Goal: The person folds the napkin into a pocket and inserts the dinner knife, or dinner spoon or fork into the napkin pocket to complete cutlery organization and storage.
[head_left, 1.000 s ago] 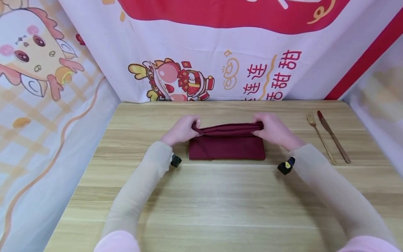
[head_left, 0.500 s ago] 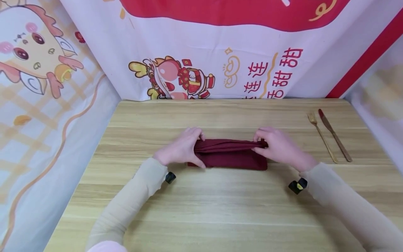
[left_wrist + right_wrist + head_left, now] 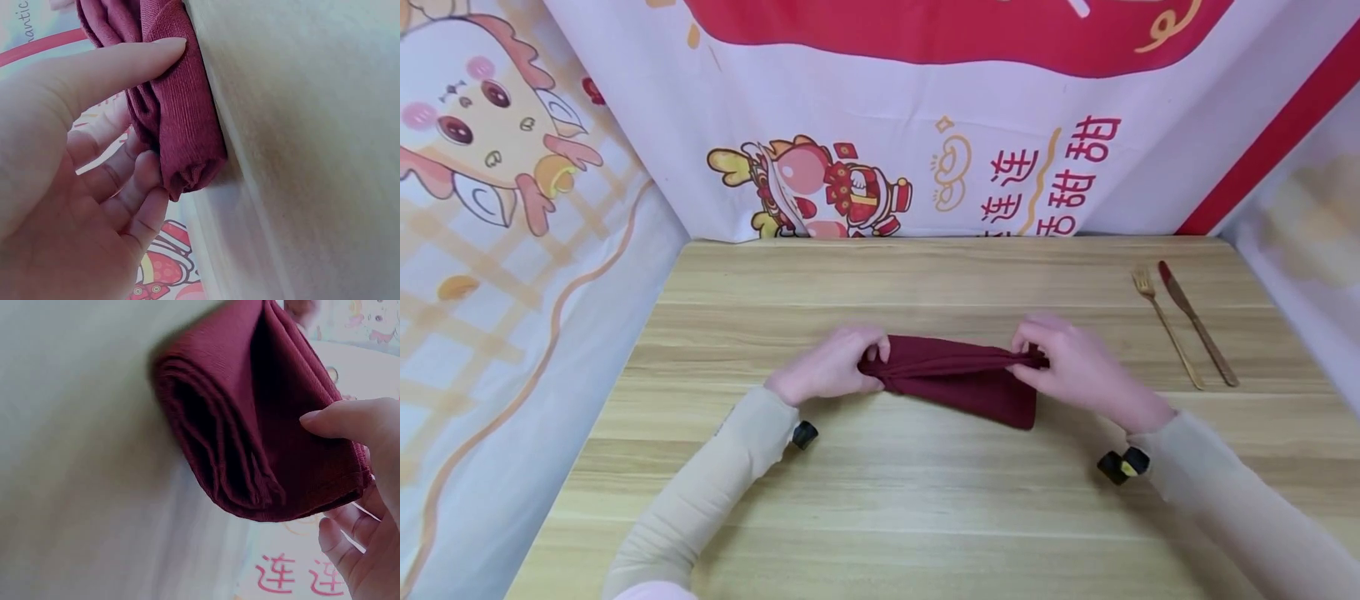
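A dark red cloth napkin (image 3: 970, 387), folded into a long narrow band, stretches between both hands in the middle of the table. My left hand (image 3: 838, 362) grips its left end, which looks gathered and rolled. In the left wrist view the thumb lies along the rolled cloth (image 3: 187, 119) and the fingers curl behind it. My right hand (image 3: 1067, 362) pinches the raised far edge at the right end. The right wrist view shows the napkin's layered folds (image 3: 212, 437) from the side, with the thumb pressed on the upper flap. The band slants, its right end nearer the front.
A gold fork (image 3: 1165, 325) and a gold knife (image 3: 1198, 325) lie side by side at the right of the wooden table (image 3: 880, 508). Behind the table hangs a printed white and red cloth (image 3: 850, 100). Another patterned cloth (image 3: 497, 333) covers the left side.
Both hands have come toward the front with the napkin. My left hand has closed round the left end, squeezing it together, and the right end has swung nearer the front.
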### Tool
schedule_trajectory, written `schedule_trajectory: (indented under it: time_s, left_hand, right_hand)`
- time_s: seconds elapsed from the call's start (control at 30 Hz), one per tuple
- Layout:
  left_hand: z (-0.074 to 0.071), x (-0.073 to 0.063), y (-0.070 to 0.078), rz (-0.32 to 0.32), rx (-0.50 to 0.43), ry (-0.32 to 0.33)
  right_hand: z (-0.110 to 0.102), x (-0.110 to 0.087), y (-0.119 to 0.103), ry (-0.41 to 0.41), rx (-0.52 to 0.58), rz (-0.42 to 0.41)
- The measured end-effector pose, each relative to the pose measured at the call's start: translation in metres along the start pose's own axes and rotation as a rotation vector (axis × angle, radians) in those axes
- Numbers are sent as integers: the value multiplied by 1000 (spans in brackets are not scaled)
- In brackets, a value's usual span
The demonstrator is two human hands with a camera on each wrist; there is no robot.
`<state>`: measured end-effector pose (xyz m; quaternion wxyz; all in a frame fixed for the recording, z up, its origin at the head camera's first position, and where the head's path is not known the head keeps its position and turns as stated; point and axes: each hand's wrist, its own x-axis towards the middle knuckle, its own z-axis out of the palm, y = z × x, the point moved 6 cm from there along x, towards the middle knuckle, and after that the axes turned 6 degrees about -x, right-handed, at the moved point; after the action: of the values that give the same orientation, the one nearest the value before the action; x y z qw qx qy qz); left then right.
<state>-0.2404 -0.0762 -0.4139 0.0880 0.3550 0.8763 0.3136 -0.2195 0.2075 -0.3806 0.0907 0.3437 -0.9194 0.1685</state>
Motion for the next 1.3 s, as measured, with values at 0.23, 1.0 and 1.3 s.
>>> schedule_trajectory:
  time_s: [0.23,1.0,1.3]
  left_hand:
    - [-2,0,-2,-39,33,-9]
    - [3,4,2,-35,-13,-95]
    - [5,7,5,-26,-86,-56]
  right_hand:
    - [28,-18,-14,-175,-26,44]
    - [35,-15,12,-234,17,72]
    - [21,-9,29,-250,-30,118]
